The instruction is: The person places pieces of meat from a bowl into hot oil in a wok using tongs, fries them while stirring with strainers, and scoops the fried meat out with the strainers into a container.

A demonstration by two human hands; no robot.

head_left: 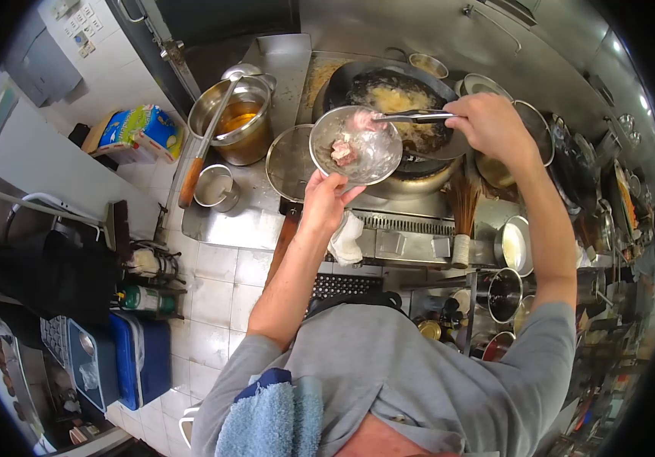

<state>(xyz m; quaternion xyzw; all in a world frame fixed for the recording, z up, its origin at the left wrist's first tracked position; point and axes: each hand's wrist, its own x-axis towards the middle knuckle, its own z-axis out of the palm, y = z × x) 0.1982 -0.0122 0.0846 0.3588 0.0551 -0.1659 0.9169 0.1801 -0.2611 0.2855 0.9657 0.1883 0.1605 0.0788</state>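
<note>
My left hand (pixel 326 202) grips the rim of a metal bowl (pixel 380 158) and keeps it tilted at the near edge of the wok. Inside lies a raw piece of meat (pixel 343 152) with a wet coating. Dark-handled tongs (pixel 422 116) are in my right hand (pixel 489 126), their tips at a second pinkish piece (pixel 364 120) near the bowl's far side. Whether the tips pinch it is blurred. Beyond the bowl, pale food (pixel 401 99) bubbles in dark oil in the wok (pixel 342 82). A round strainer (pixel 285 164) is partly behind the bowl.
At left stand a pot of brown oil (pixel 255 145) with a wooden-handled ladle (pixel 211 135) across it and a small metal cup (pixel 218 190). A bamboo brush (pixel 462 209) and white cloth (pixel 346 240) are along the stove front. Pans (pixel 515 247) crowd the right.
</note>
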